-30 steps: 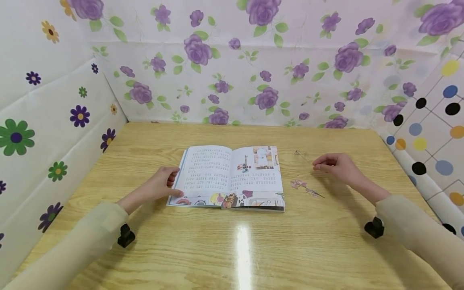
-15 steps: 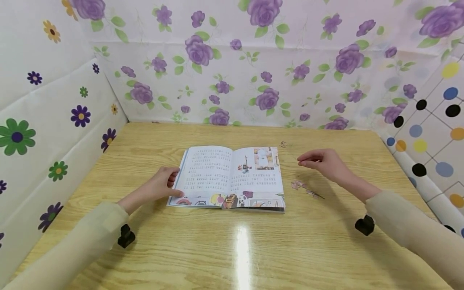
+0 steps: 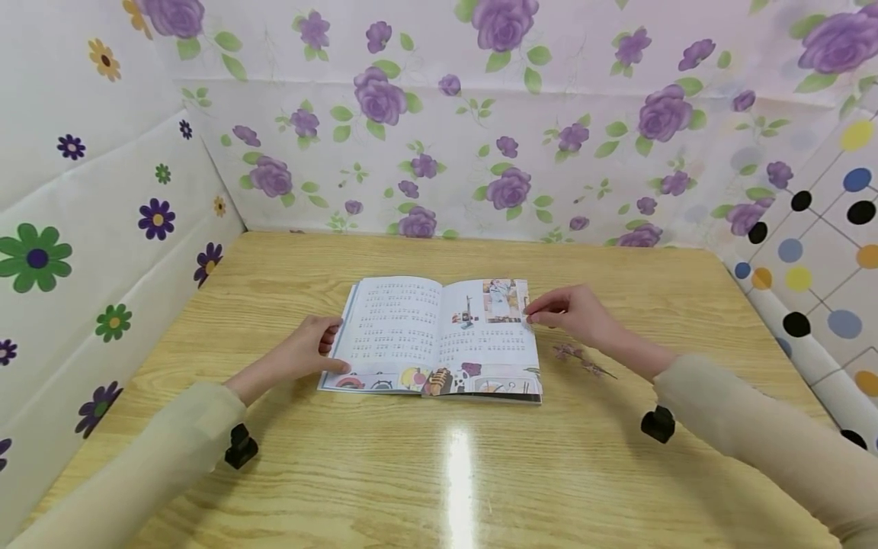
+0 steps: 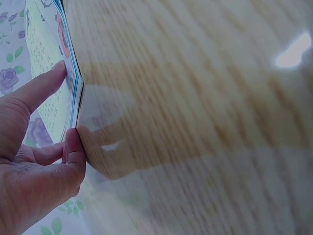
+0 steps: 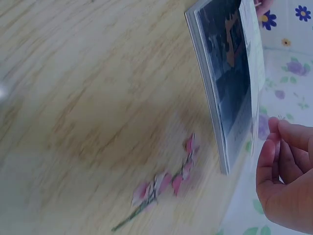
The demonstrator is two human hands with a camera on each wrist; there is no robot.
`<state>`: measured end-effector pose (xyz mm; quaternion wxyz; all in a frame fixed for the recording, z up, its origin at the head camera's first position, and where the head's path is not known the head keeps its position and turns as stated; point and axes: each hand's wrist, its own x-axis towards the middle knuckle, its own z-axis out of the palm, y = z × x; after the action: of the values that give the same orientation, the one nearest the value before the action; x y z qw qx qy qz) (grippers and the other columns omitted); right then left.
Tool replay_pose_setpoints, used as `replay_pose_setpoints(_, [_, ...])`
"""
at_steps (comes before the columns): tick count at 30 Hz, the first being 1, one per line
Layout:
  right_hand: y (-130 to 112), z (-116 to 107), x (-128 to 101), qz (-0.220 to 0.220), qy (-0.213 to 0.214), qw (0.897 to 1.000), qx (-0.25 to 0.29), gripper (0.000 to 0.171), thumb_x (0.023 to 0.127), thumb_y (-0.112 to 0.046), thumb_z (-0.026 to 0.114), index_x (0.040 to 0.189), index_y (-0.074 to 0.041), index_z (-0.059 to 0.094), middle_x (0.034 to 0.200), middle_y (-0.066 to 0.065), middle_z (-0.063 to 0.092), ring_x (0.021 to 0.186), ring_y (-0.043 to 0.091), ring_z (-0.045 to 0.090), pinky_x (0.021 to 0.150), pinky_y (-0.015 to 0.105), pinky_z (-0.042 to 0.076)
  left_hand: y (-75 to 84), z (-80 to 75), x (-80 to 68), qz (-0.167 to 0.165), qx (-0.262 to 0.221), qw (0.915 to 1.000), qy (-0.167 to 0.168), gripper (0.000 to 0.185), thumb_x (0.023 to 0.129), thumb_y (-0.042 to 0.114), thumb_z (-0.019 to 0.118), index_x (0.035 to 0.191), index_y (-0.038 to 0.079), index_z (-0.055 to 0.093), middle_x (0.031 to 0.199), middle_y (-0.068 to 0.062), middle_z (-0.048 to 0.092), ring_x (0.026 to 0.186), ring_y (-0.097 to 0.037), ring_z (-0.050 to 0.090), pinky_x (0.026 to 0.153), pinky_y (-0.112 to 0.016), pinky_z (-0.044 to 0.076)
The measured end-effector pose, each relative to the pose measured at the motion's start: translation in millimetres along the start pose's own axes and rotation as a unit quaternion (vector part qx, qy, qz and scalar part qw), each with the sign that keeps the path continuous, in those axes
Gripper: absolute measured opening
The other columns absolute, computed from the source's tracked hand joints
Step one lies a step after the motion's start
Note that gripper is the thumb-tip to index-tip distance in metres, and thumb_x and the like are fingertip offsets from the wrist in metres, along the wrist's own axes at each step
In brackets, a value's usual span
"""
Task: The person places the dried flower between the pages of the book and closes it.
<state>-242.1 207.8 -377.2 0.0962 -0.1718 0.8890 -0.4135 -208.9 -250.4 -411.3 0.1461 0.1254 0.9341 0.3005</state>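
Observation:
An open book (image 3: 439,335) lies flat in the middle of the wooden table (image 3: 439,473). My left hand (image 3: 309,354) grips its left edge, with the thumb (image 4: 41,88) on the page and a finger against the edge of the book (image 4: 73,93). My right hand (image 3: 565,311) hovers at the top of the right page edge, thumb and forefinger (image 5: 274,147) pinched together on a thin dried sprig that hardly shows now. A second sprig with pink petals (image 3: 579,358) lies on the table just right of the book (image 5: 225,88), below the right hand; its petals (image 5: 164,183) are blurred in the right wrist view.
Flower-patterned sheets (image 3: 439,152) wall the table at the back and left, and a dotted sheet (image 3: 816,252) stands on the right. A bright glare (image 3: 459,465) marks the front of the table. Black wrist mounts (image 3: 240,446) (image 3: 658,423) hang under both sleeves.
The right hand lifted the thin sprig off the table right of the book and carried it left to the book's right page. The left hand and book stayed still.

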Motion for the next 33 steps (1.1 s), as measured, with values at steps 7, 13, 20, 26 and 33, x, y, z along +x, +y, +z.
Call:
replay_pose_setpoints(7, [-12.4, 18.8, 7.6, 0.007, -0.021, 0.999, 0.025, 0.017, 0.093, -0.015, 0.068, 0.107, -0.007, 0.076, 0.109, 0.013, 0.074, 0.087, 0.018, 0.067, 0.077, 0.036, 0.057, 1.6, 0.1, 0.1, -0.006, 0.003, 1.0, 0.0, 0.085, 0.084, 0.022, 0.08, 0.146, -0.012, 0.033, 0.114, -0.016, 0.042, 0.1, -0.025, 0.04, 0.085, -0.035, 0.04])
replay_pose_setpoints(13, [-17.2, 32.2, 12.1, 0.004, -0.032, 0.999, 0.024, 0.018, 0.091, -0.015, 0.071, 0.106, -0.006, 0.077, 0.11, 0.015, 0.073, 0.087, 0.015, 0.067, 0.071, 0.025, 0.053, 2.5, -0.2, 0.1, -0.009, -0.002, 1.0, -0.004, 0.085, 0.084, 0.022, 0.08, 0.146, -0.012, 0.033, 0.114, -0.016, 0.042, 0.1, -0.025, 0.039, 0.085, -0.035, 0.039])
replay_pose_setpoints(20, [-14.7, 45.8, 16.7, 0.013, -0.041, 0.998, 0.034, 0.017, 0.09, -0.014, 0.072, 0.105, -0.007, 0.077, 0.11, 0.013, 0.074, 0.086, 0.01, 0.067, 0.071, 0.023, 0.053, 2.9, -0.7, -1.1, -0.007, -0.002, 1.0, -0.003, 0.085, 0.084, 0.021, 0.08, 0.146, -0.012, 0.033, 0.114, -0.016, 0.041, 0.1, -0.026, 0.039, 0.085, -0.036, 0.039])
replay_pose_setpoints(26, [-12.4, 55.0, 16.8, 0.017, -0.041, 0.998, 0.035, 0.015, 0.09, -0.014, 0.073, 0.102, -0.008, 0.078, 0.107, 0.012, 0.075, 0.077, 0.01, 0.064, 0.066, 0.024, 0.051, 2.6, -0.5, -1.4, -0.004, 0.0, 1.0, -0.002, 0.084, 0.084, 0.021, 0.079, 0.146, -0.012, 0.033, 0.114, -0.017, 0.042, 0.1, -0.026, 0.039, 0.085, -0.036, 0.04])
replay_pose_setpoints(33, [-13.4, 59.9, 14.4, 0.022, -0.037, 0.999, 0.032, 0.014, 0.088, -0.014, 0.074, 0.101, -0.008, 0.079, 0.107, 0.012, 0.075, 0.081, 0.009, 0.065, 0.069, 0.022, 0.05, 1.6, -0.1, -0.8, -0.004, 0.001, 1.0, -0.001, 0.085, 0.084, 0.021, 0.079, 0.147, -0.012, 0.032, 0.114, -0.017, 0.042, 0.1, -0.026, 0.039, 0.084, -0.036, 0.04])
